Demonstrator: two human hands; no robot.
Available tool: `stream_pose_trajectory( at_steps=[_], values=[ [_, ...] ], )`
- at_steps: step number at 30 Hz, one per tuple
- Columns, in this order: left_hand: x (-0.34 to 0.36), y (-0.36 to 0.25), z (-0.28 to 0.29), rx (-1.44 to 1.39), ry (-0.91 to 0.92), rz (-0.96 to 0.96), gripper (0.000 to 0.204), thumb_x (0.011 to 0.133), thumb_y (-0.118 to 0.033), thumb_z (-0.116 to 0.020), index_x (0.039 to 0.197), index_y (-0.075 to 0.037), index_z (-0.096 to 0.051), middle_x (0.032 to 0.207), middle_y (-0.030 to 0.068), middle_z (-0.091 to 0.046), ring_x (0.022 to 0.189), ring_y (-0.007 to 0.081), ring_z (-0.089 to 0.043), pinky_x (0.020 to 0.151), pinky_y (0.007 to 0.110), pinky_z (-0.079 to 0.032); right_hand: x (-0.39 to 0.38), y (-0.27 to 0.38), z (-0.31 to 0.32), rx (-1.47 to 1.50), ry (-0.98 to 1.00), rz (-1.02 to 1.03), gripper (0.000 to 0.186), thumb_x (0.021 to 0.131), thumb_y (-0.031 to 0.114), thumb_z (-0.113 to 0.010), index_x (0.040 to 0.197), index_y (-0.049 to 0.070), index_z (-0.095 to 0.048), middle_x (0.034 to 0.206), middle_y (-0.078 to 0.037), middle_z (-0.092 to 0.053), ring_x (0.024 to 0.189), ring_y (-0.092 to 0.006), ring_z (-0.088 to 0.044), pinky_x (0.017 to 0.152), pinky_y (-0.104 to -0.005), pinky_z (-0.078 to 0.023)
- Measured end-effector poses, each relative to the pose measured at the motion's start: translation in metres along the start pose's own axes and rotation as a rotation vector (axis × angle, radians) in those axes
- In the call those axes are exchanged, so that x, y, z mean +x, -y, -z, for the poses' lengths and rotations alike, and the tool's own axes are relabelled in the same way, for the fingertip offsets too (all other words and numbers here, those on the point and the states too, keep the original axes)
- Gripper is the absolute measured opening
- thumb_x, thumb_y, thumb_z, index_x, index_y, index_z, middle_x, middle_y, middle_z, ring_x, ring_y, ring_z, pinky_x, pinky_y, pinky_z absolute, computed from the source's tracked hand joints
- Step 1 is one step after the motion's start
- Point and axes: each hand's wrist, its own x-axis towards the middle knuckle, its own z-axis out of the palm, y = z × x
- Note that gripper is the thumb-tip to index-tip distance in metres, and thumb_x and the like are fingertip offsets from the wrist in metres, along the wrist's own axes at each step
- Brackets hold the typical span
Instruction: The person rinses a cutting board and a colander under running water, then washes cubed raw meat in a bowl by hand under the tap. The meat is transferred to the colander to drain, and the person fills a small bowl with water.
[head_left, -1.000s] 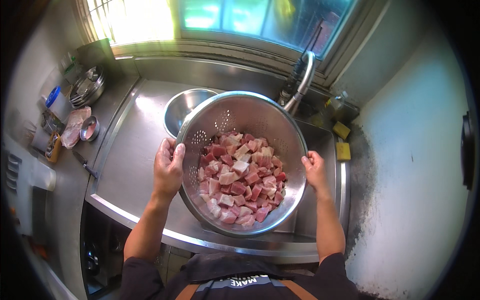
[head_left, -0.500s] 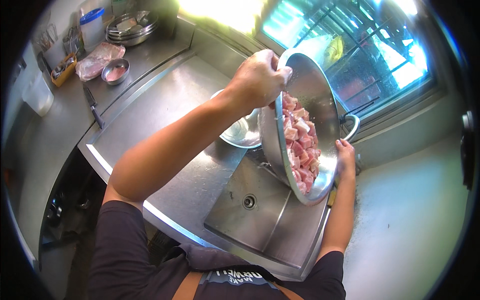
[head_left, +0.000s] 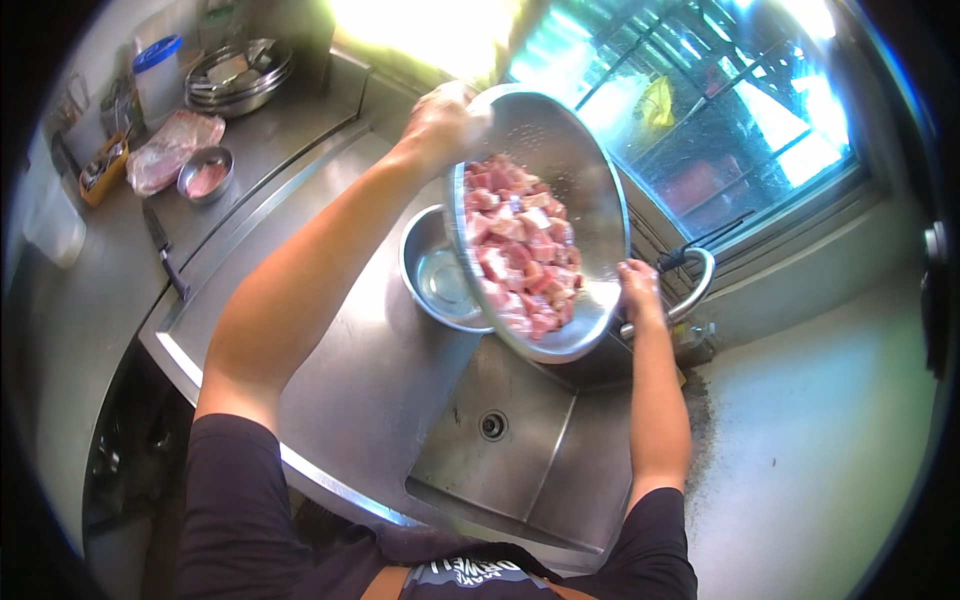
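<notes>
Between my two hands a large steel bowl (head_left: 590,215) is held up, tilted toward me, above the far part of the sink (head_left: 540,440). Cubes of raw pink meat (head_left: 525,250) lie heaped inside it. Small dots mark its inner wall; holes or drops, I cannot tell. My left hand (head_left: 440,125), blurred, grips the rim at the upper left. The fingers of my right hand (head_left: 640,285) close on the rim at the lower right. A round metal pot (head_left: 425,262) stands on the drainboard behind the bowl, partly hidden by it.
On the left counter lie a knife (head_left: 163,248), a bagged slab of meat (head_left: 175,150) and a small bowl with meat (head_left: 206,176). Stacked steel bowls (head_left: 238,82) and a blue-lidded tub (head_left: 158,75) stand farther back. A curved tap (head_left: 695,290) is beside my right hand.
Both hands have carried the bowl of meat leftward and away from me, from over the sink basin toward the pot. More of the basin and tap shows now.
</notes>
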Motion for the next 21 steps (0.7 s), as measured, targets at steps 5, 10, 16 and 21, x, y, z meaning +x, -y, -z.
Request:
stream_pose_trajectory(
  at_steps=[5,10,16,21],
  values=[
    [0.042,0.063,-0.026,0.125,-0.073,-0.077,0.030,0.087,-0.033,-0.061,0.088,-0.003,-0.061,0.081,0.0176,-0.065,0.081,0.0297,-0.064,0.076,0.041,-0.048,0.011,-0.021,-0.062,-0.238,0.075,-0.016,0.044,0.080,0.024,-0.063,0.113,-0.005,-0.059,0.106,-0.024,-0.064,0.098,-0.0340,-0.064,0.085,-0.0405,-0.051],
    [0.045,0.132,-0.040,0.315,-0.064,-0.078,0.028,0.090,-0.032,-0.059,0.094,-0.004,-0.059,0.083,0.0207,-0.066,0.085,0.0376,-0.065,0.076,0.045,-0.049,-0.010,0.003,-0.116,-0.361,0.216,-0.159,0.034,0.085,0.019,-0.060,0.107,-0.006,-0.058,0.089,-0.022,-0.068,0.067,-0.0303,-0.069,0.054,-0.0377,-0.056],
    [0.053,0.140,-0.066,0.303,-0.073,-0.142,0.027,0.090,-0.032,-0.061,0.089,-0.005,-0.057,0.075,0.0170,-0.065,0.073,0.0332,-0.064,0.068,0.043,-0.049,-0.034,-0.010,-0.094,-0.472,0.036,0.121,0.048,0.090,0.032,-0.056,0.123,-0.003,-0.052,0.113,-0.026,-0.061,0.108,-0.0417,-0.057,0.093,-0.0459,-0.045],
    [0.056,0.161,-0.031,0.253,-0.071,-0.051,0.032,0.089,-0.038,-0.062,0.094,-0.007,-0.060,0.075,0.0097,-0.066,0.073,0.0212,-0.064,0.068,0.038,-0.049,-0.134,0.007,0.013,0.502,0.540,0.278,0.061,0.092,0.046,-0.054,0.132,-0.001,-0.047,0.114,-0.017,-0.064,0.106,-0.0297,-0.062,0.094,-0.0406,-0.047]
  ],
)
